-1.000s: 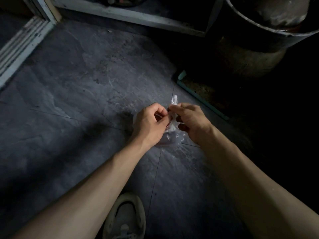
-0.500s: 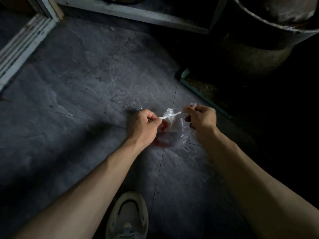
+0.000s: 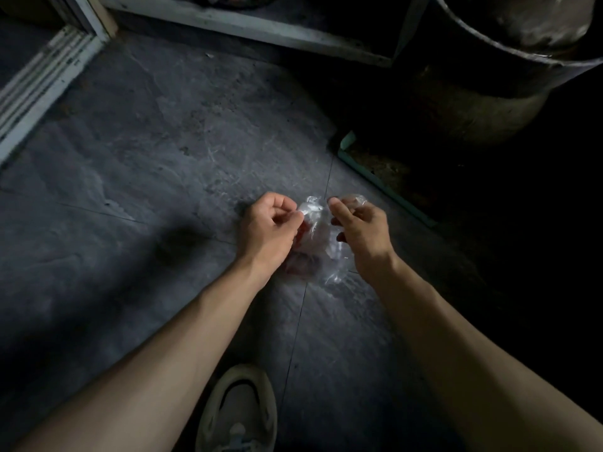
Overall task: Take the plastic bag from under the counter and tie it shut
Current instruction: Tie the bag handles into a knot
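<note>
Down on the dark grey floor (image 3: 137,164), between the two hands, sits the clear plastic bag (image 3: 315,246), its bulging body resting on a tile seam and something reddish showing through the film on its left side. The bag stands roughly upright, its long axis running from the rounded bottom nearest the person up to the gathered neck at the far end, where the twisted plastic bunches into a small crinkled tuft pointing away from the camera. The left hand (image 3: 267,230) is closed in a loose fist just left of the neck, thumb and forefinger pinched together on a strand of the plastic. The right hand (image 3: 362,230) sits just right of the bag, fingers curled, forefinger extended toward the tuft, and a scrap of film shows above its knuckles; whether it grips that end firmly cannot be told. Both forearms reach in from the lower edge. A pale shoe (image 3: 241,409) rests on the floor below the hands. A large dark metal pot (image 3: 509,60) stands at upper right, and a pale wooden frame (image 3: 248,27) runs along the top.
</note>
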Tool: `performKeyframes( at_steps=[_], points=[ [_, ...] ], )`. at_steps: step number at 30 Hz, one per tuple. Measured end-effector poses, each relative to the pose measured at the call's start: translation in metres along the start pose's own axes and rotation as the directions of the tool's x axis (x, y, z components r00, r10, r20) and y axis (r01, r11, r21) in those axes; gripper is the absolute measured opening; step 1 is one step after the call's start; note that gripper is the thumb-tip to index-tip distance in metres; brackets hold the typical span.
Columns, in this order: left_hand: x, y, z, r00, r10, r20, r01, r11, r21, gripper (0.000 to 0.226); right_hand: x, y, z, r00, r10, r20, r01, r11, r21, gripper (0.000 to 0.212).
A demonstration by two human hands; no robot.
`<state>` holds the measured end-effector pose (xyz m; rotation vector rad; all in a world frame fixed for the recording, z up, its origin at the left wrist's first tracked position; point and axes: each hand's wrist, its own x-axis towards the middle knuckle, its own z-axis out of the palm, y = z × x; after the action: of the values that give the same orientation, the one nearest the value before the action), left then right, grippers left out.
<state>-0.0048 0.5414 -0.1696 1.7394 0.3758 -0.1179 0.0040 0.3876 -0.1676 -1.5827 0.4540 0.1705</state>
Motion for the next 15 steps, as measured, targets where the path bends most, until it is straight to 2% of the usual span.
performKeyframes(
  at_steps=[6, 12, 15],
  points=[
    [0.003, 0.009, 0.003, 0.997, 0.057, -0.059, -0.057, 0.998, -0.007, 0.012, 0.003, -0.007, 0.002, 0.997, -0.079, 0.007, 0.079, 0.996, -0.051, 0.023],
    [0.003, 0.015, 0.003, 0.987, 0.130, -0.095, -0.129, 0.992, 0.012, 0.018, 0.006, -0.012, 0.005, 0.985, -0.171, 0.029, 0.173, 0.984, -0.053, 0.017],
    [0.004, 0.020, 0.004, 0.983, 0.168, -0.079, -0.171, 0.984, -0.038, 0.021, 0.004, -0.016, 0.010, 0.978, -0.204, 0.043, 0.205, 0.979, -0.012, 0.016]
  ],
)
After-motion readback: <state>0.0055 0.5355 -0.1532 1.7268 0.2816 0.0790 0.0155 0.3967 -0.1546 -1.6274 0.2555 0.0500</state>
